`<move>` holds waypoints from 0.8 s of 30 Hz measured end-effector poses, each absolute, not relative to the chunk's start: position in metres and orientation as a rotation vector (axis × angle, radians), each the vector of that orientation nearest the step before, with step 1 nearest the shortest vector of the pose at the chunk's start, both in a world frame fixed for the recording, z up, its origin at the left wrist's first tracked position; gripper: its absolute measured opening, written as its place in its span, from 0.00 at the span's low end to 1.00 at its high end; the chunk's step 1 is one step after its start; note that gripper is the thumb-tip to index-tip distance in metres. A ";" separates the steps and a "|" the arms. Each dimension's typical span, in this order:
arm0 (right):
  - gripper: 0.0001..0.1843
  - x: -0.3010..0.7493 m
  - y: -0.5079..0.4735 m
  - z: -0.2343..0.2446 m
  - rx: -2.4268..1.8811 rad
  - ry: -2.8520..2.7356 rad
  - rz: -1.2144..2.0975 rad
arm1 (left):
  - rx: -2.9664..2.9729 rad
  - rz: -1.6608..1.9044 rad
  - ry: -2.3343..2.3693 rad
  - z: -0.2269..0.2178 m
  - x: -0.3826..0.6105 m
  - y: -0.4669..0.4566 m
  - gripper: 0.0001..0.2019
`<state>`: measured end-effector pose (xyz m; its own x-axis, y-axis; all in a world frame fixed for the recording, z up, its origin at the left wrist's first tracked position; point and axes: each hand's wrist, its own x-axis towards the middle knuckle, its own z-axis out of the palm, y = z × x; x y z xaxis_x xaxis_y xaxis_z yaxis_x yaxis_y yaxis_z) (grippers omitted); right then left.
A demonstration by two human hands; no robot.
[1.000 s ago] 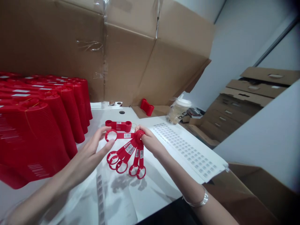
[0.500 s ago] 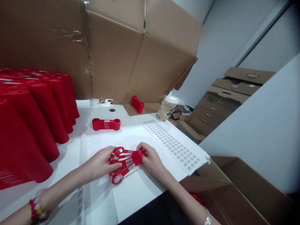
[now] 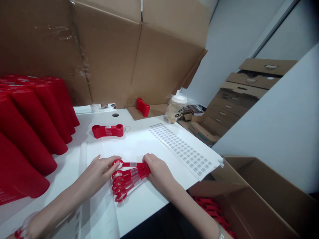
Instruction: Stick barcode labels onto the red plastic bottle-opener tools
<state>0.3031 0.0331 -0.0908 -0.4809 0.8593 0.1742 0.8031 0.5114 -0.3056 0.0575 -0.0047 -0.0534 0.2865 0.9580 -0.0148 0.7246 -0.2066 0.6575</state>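
Over the white table, a fan of thin red plastic strips with ring ends (image 3: 130,174) spreads out, several of them with small white labels. My right hand (image 3: 157,171) is closed around the bunched ends at the fan's right side; its fingers hide those ends. On the left, my left hand (image 3: 103,171) pinches the ring of the uppermost strip (image 3: 127,164) between thumb and fingers. The other rings hang loose below it. Beyond my hands lies a neat stack of the same red strips (image 3: 107,130), with a label on top.
Tall red stacks (image 3: 32,122) line the left side. A sheet of small printed labels (image 3: 180,147) lies at the right, near a lidded cup (image 3: 176,108). Another red stack (image 3: 143,107) rests against the cardboard (image 3: 107,59). An open carton (image 3: 239,205) with red pieces stands lower right.
My left hand has shifted from around the fanned rings to the uppermost ring, which now sits apart from the others. The other rings have dropped lower. The whole view has shifted slightly.
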 end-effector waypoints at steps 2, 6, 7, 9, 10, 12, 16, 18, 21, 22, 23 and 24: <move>0.12 0.304 0.033 -0.091 -1.413 -2.468 0.213 | 2.077 0.518 1.561 -0.055 0.060 -0.010 0.22; 0.14 0.302 0.033 -0.093 -1.459 -2.477 0.150 | 2.259 0.438 1.526 -0.057 0.079 -0.024 0.31; 0.14 0.301 0.033 -0.093 -1.459 -2.484 0.146 | 2.304 0.401 1.493 -0.057 0.085 -0.026 0.32; 0.14 0.301 0.032 -0.091 -1.444 -2.506 0.153 | 2.372 0.319 1.448 -0.060 0.095 -0.027 0.29; 0.14 0.302 0.031 -0.088 -1.430 -2.519 0.163 | 2.395 0.280 1.440 -0.061 0.099 -0.027 0.25; 0.14 0.308 0.027 -0.080 -1.385 -2.551 0.199 | 2.427 0.217 1.438 -0.064 0.104 -0.024 0.18; 0.15 0.331 0.015 -0.052 -1.241 -2.605 0.362 | 2.466 0.193 1.412 -0.070 0.105 -0.019 0.23; 0.24 0.341 0.011 -0.041 -1.145 -2.572 0.637 | 2.444 0.229 1.398 -0.072 0.103 -0.019 0.22; 0.28 0.340 0.011 -0.038 -1.076 -2.606 0.605 | 2.328 0.330 1.375 -0.068 0.099 -0.017 0.17; 0.27 0.334 0.013 -0.040 -1.046 -2.643 0.474 | 2.272 0.370 1.363 -0.065 0.096 -0.016 0.15; 0.25 0.326 0.016 -0.043 -1.000 -2.679 0.325 | 2.213 0.406 1.349 -0.061 0.092 -0.014 0.12; 0.21 0.317 0.018 -0.044 -0.936 -2.713 0.184 | 2.150 0.437 1.334 -0.057 0.087 -0.012 0.10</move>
